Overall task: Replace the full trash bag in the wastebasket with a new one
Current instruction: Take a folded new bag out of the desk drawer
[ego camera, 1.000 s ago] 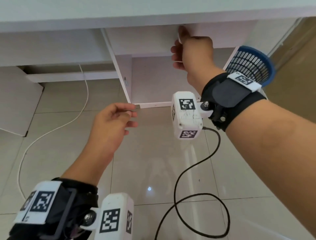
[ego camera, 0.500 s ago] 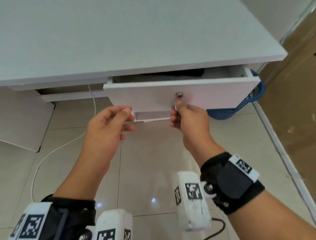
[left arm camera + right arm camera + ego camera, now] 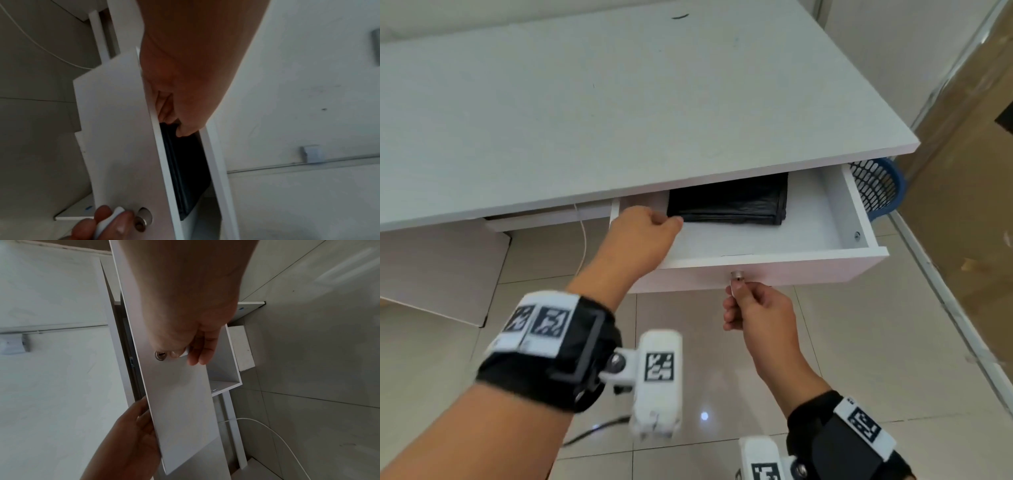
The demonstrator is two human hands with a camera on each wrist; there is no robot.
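We are looking down at a white desk with its drawer [image 3: 774,236] pulled partway out from under the pale surface [image 3: 619,109]. Our left hand [image 3: 643,236] is reaching into the drawer's left end, its fingers curling at the near corner of a folded stack of black trash bags [image 3: 729,202]. The left wrist view is showing a fingertip [image 3: 183,131] touching the top edge of that stack, though we cannot tell whether a bag is truly pinched or only touched. Our right hand [image 3: 753,308] is sitting below the drawer front, thumb and fingers pinching a small white tab, perhaps a key fob, just under the round metal lock [image 3: 737,275]. The right wrist view is showing the same pinch beside the lock.

The blue mesh wastebasket [image 3: 876,188] is standing on the tiled floor beyond the drawer's right end, mostly hidden behind it. We cannot see whether a bag is inside it.

We are judging the task to be at an early stage: the drawer is open and the new bags are found. Lifting one bag free, unfolding it, dealing with the full bag and lining the wastebasket all appear to be left.
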